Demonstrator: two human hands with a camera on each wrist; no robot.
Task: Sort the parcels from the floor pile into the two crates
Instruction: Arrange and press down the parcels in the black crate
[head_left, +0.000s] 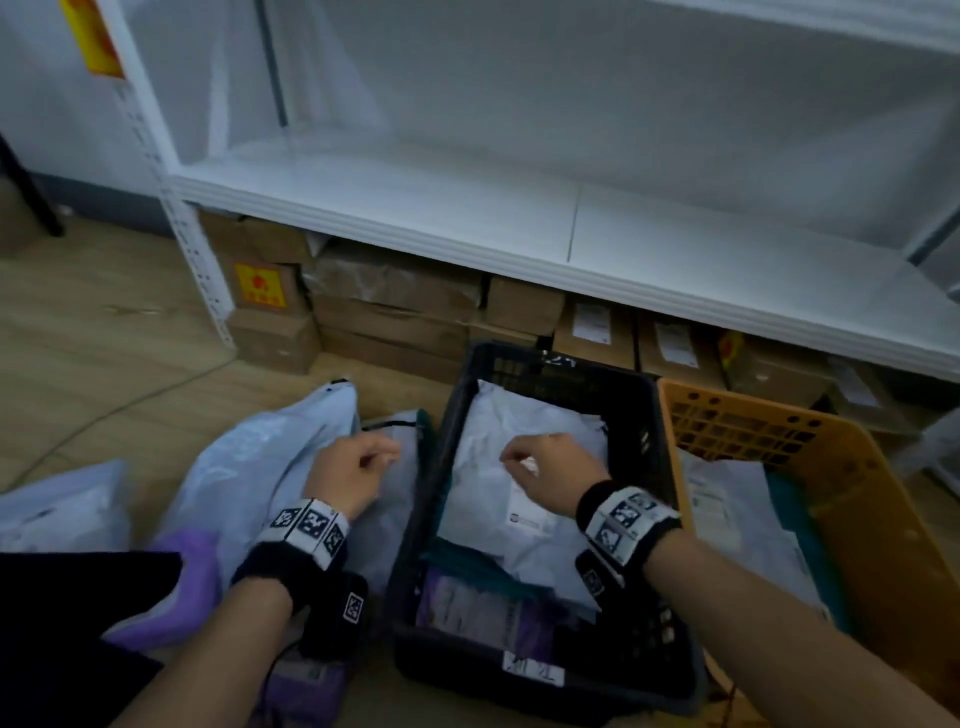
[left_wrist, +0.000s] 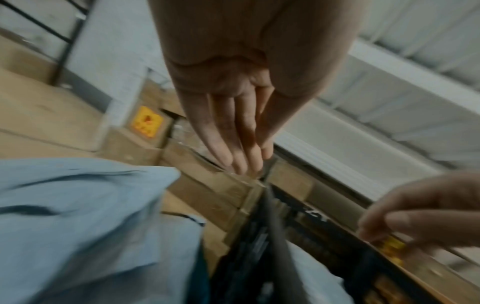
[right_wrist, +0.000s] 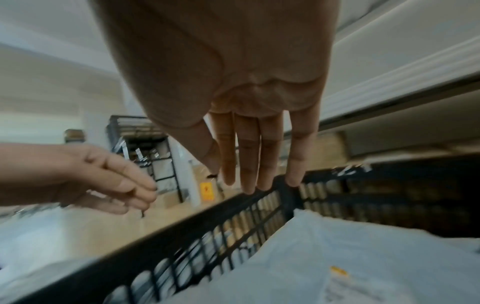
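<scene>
Hands hover loose and empty, our right hand over the black crate, our left hand at nine o'clock above the floor parcels, presumably ready for another.

Dim, cool-toned lighting; motion blur in all views.
Both wrist views smear heavily toward the lower frame edges; the head view bends straight lines at its margins, with soft shadows.

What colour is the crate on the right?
Orange-yellow crate, clearest in the head view.
</scene>
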